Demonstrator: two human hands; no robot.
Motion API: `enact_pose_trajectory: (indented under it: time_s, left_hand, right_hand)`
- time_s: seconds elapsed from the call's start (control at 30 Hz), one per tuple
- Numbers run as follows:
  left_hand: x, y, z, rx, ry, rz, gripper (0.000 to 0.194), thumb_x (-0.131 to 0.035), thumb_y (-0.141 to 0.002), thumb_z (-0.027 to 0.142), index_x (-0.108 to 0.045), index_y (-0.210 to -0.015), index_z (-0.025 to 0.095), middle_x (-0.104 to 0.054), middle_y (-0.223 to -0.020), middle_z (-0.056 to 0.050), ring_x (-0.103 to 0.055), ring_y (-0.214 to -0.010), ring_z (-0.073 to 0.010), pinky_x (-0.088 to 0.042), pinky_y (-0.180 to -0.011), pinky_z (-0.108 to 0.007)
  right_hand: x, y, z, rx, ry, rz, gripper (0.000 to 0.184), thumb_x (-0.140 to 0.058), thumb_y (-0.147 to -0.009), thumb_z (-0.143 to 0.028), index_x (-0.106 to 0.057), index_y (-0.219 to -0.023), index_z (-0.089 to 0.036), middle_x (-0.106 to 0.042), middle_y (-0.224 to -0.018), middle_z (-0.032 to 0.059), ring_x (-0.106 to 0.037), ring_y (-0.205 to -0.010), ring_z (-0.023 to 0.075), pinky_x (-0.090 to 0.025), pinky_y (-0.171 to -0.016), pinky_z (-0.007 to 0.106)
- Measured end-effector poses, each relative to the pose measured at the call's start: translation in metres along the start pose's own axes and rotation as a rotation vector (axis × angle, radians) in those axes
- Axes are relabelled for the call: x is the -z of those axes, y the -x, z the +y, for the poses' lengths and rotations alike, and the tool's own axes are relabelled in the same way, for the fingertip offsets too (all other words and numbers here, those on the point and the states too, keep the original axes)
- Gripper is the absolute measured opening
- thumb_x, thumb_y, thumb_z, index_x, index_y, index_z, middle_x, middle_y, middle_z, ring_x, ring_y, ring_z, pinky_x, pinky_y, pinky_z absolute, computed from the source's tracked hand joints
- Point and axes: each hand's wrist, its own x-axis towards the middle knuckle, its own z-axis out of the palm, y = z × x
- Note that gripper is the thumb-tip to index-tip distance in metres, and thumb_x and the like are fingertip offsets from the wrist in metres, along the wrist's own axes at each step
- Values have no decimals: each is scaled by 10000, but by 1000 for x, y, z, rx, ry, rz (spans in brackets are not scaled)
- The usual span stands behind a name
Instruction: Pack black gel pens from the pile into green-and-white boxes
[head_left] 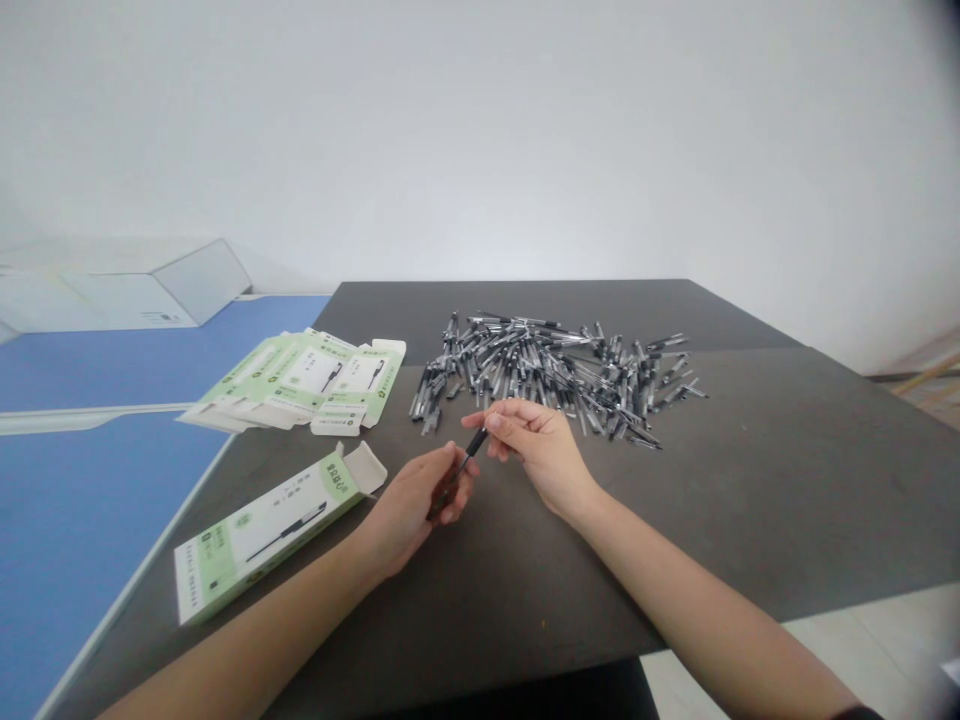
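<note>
A black and clear pen (474,445) is held between my two hands, above the table in front of the pile. Its lower part lies in my left hand (420,500), whose fingers are closed round it. My right hand (544,450) pinches the upper end between thumb and fingers. Behind them spreads a large heap of similar pens (540,365), lying in many directions. Left of my left hand, a green and white pen box (270,530) rests on its side, its end flap raised toward the hand.
Several flattened green and white boxes (300,380) overlap at the left of the dark table (750,480). A blue surface (67,520) adjoins the table on the left, with a large white carton (97,290) on it. A white wall stands behind.
</note>
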Motion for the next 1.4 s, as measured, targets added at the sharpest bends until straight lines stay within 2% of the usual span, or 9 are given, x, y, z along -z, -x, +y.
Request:
enact_pose_trajectory:
  time_s: [0.2,0.3,0.4,0.57,0.87,1.03,1.17,1.27,1.4]
  left_hand:
    - [3,-3,0,-124,-25,126,309,-831,-737,385,-627,-827,169,-539,-683,46,-402,-562,-57,-292,-527,-185]
    - [0,0,2,-49,34,58,331,-754,-792,467,-648,-938,190,-552,-721,30,-433,-572,-83,-330,-526,-208]
    - [-2,4,3,-3,57,-40,360,-658,-856,513,-679,-888,155,-503,-685,26,-395,-532,-79,-309,-494,-226]
    - [1,3,0,-71,10,-26,356,-732,-816,489,-719,-831,133,-450,-640,45,-321,-485,-48,-199,-463,-225]
    - [8,3,-2,-279,-440,244,300,-678,-859,448,-731,-774,166,-563,-674,11,-409,-579,-98,-290,-545,-258]
    - [8,-1,-6,-254,-411,333,290,-721,-819,431,-722,-724,156,-560,-647,14,-411,-582,-96,-297,-551,-249]
    - [13,-12,-9,-203,-260,379,344,-706,-805,493,-715,-835,150,-544,-672,25,-378,-535,-70,-255,-487,-217]
    - [16,-17,-7,-195,-190,377,361,-678,-815,506,-691,-893,154,-517,-679,38,-380,-510,-57,-248,-457,-194]
    - [13,-15,-6,-168,-103,328,340,-663,-826,485,-657,-913,157,-507,-654,48,-368,-461,-47,-228,-415,-178]
  right_hand:
    - [-1,1,-1,12,-22,0,171,-799,-785,-362,-772,-812,-196,-801,-897,50,-540,-547,66,-401,-510,205]
    - [0,1,1,-7,-30,2,169,-803,-784,-362,-771,-789,-196,-802,-888,51,-556,-553,67,-395,-520,206]
    - [1,1,3,-33,-42,-24,173,-796,-792,-372,-780,-810,-201,-801,-904,52,-569,-554,75,-398,-534,224]
    - [-1,1,2,-49,-27,-41,209,-792,-785,-407,-808,-825,-203,-796,-911,58,-528,-569,78,-395,-551,236]
    - [-8,2,8,6,33,173,157,-824,-701,-380,-812,-727,-226,-792,-820,49,-489,-572,104,-359,-535,257]
    - [-8,-2,12,-57,86,154,243,-793,-717,-434,-806,-771,-198,-789,-854,68,-553,-640,126,-373,-553,258]
    - [23,-17,0,-86,236,133,431,-810,-688,-375,-738,-1053,-157,-788,-978,90,-647,-798,164,-458,-667,276]
    - [66,-28,-13,87,521,223,547,-682,-788,-291,-587,-1304,-140,-775,-930,68,-649,-772,163,-478,-707,299]
    - [105,-32,-17,153,1024,168,293,-547,-821,-145,-702,-1069,-149,-728,-959,73,-598,-697,148,-473,-690,309]
